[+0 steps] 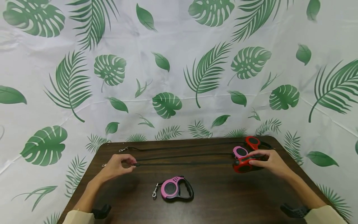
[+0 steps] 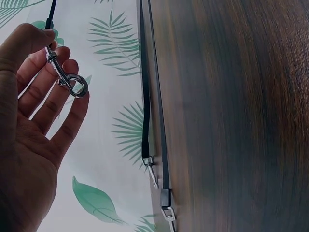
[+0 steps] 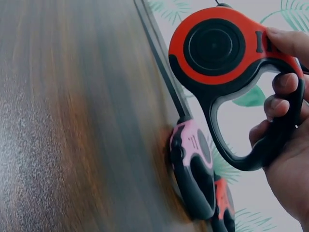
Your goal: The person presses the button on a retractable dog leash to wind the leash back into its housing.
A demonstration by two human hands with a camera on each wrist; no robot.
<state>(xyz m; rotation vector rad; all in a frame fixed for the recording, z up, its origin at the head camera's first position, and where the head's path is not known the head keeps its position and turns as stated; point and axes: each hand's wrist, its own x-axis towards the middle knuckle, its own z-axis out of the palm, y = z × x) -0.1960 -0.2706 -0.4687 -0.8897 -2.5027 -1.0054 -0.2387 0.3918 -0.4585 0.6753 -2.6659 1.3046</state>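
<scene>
My right hand (image 1: 269,160) grips the black handle of a red retractable dog leash (image 3: 215,46), fingers curled through its loop and thumb on top near the button. From that leash a black strap (image 1: 187,164) runs out straight across to the left. At its far end my left hand (image 1: 120,165) pinches the strap between thumb and forefinger, just above a silver snap hook (image 2: 67,77). The hook lies against the other fingers, which are spread loosely. Nearer me on the table sits a pink retractable leash (image 1: 169,189), its strap wound in and its hook (image 1: 154,193) beside it.
Behind the held strap, another pink leash (image 1: 240,151) and another red leash (image 1: 253,142) lie at the right of the dark wooden table (image 1: 223,199). Their straps stretch left, roughly parallel, ending in metal hooks (image 1: 123,149). A leaf-patterned sheet (image 1: 179,77) hangs behind the table.
</scene>
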